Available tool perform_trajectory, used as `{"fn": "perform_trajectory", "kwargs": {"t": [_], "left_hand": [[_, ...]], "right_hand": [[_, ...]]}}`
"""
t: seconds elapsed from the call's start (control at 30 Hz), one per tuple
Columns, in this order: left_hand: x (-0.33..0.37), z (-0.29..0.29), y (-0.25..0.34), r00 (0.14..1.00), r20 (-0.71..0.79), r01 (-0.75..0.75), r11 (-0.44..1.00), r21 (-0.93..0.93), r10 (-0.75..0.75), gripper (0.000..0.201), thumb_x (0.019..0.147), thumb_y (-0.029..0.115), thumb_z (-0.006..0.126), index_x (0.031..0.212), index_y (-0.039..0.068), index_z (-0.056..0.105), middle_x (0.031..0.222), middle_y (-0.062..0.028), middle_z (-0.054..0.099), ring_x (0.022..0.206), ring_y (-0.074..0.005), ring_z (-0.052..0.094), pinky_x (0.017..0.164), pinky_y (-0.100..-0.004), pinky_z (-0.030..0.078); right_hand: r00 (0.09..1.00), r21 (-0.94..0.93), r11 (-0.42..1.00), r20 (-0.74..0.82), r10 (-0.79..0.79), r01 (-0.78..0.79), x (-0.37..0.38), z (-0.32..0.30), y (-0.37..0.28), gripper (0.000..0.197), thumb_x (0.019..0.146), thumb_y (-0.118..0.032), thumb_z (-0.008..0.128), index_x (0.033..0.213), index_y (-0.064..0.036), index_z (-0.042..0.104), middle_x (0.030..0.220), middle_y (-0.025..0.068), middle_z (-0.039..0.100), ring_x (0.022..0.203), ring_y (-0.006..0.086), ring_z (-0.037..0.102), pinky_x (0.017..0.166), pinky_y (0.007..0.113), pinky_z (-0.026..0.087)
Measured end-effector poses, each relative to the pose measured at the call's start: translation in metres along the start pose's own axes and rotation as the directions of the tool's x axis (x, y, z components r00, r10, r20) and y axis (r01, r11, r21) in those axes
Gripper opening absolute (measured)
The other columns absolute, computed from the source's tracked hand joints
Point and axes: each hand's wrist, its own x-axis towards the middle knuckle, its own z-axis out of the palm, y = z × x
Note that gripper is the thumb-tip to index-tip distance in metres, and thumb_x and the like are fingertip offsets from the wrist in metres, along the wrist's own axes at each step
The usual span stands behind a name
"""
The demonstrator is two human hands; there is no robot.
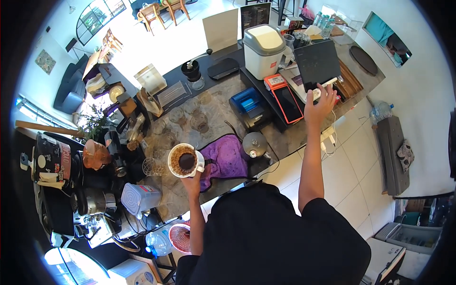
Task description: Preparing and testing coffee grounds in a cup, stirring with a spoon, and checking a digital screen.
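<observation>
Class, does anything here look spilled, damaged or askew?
No spill or damage stands out. The purple cloth lies rumpled near the counter's edge, and the white cup in the left hand looks messy, its inner wall patchy with brown residue.

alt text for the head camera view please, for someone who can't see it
A person's left hand holds a white cup, brown inside, over a cluttered counter, while the right hand is at the lower edge of a black panel. A purple cloth lies beside the cup; a white bin stands farther back.
</observation>
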Motion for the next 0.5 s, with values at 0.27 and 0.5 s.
{"fn": "perform_trajectory", "kwargs": {"t": [0.27,0.5], "left_hand": [[0.001,-0.005,-0.01,0.999,-0.04,-0.015,0.999,0.047,0.017,0.075,0.081,0.022,0.09,0.14,-0.004,0.052,0.136,-0.0143,0.06,0.124,-0.0253,0.058,0.11,-0.0384,0.041],[0.002,-0.003,-0.009,0.999,-0.048,0.003,0.999,0.032,-0.002,0.071,0.081,0.021,0.089,0.138,-0.005,0.055,0.136,-0.015,0.06,0.123,-0.0264,0.059,0.11,-0.0387,0.041]], "right_hand": [[0.994,-0.052,0.994,-0.058,0.091,-0.095,0.032,0.007,0.045,0.05,0.094,-0.036,0.067,0.139,-0.0133,0.062,0.152,0.0203,0.049,0.149,0.0485,0.03,0.12,0.061,0.023],[0.988,-0.099,0.983,-0.008,0.154,-0.154,0.066,0.014,0.09,0.053,0.095,-0.036,0.061,0.144,-0.0182,0.059,0.154,0.0229,0.048,0.151,0.0477,0.028,0.122,0.06,0.022]]}}
